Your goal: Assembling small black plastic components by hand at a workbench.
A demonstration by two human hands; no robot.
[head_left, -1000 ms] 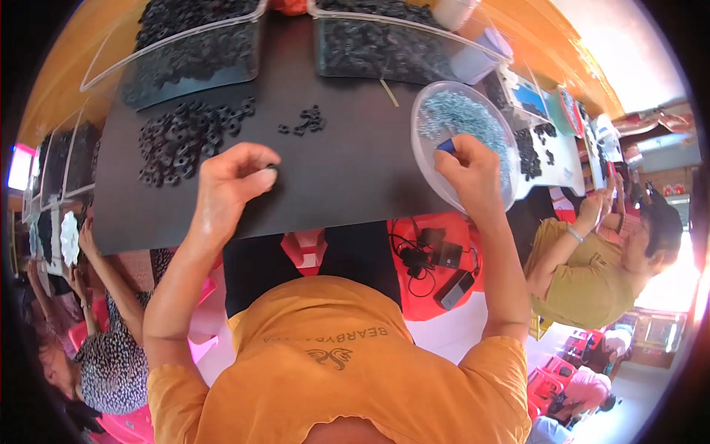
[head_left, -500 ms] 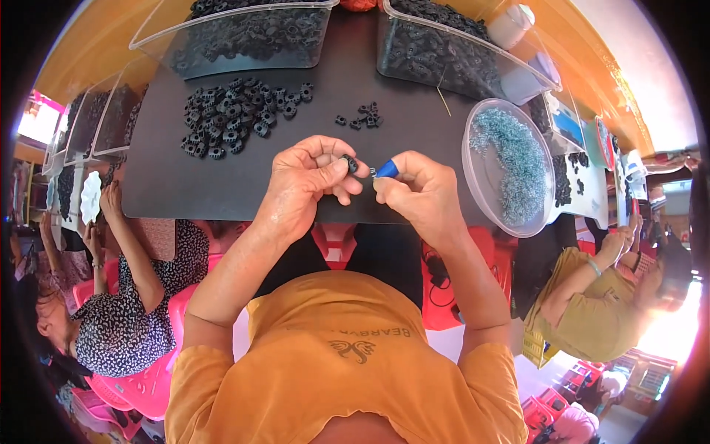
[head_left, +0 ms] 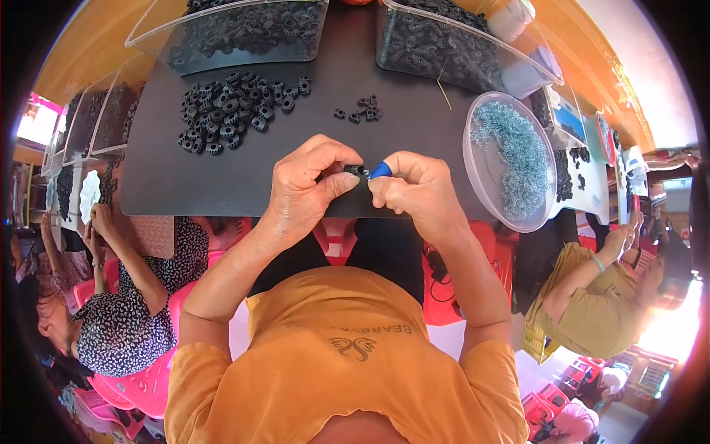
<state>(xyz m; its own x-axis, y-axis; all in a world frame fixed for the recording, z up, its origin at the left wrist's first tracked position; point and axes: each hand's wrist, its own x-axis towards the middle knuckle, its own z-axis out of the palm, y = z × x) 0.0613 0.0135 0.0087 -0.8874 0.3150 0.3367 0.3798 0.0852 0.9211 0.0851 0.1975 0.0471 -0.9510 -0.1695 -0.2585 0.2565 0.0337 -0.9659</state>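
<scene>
Near the table's front edge, my left hand (head_left: 314, 181) pinches a small black plastic part (head_left: 356, 170) between thumb and fingers. My right hand (head_left: 414, 185) is closed close beside it, with a blue finger cover (head_left: 380, 171) over the tip of its index finger. A tiny silvery spring (head_left: 366, 175) shows between the right fingertips and the black part; whether it has entered the part cannot be made out. A heap of similar black parts (head_left: 229, 111) lies beyond my left hand, and a small cluster (head_left: 362, 109) of smaller black pieces lies straight ahead.
A round clear tub (head_left: 473, 159) of teal springs (head_left: 510, 155) stands at the right. Two clear bins (head_left: 251, 61) (head_left: 444, 74) of black parts line the far side. A thin stick (head_left: 444, 95) leans by the right bin. Co-workers sit on both sides.
My hands have drawn closer together, and the black part has turned and now meets the spring at my right fingertips. The left fingers have curled in around the part.
</scene>
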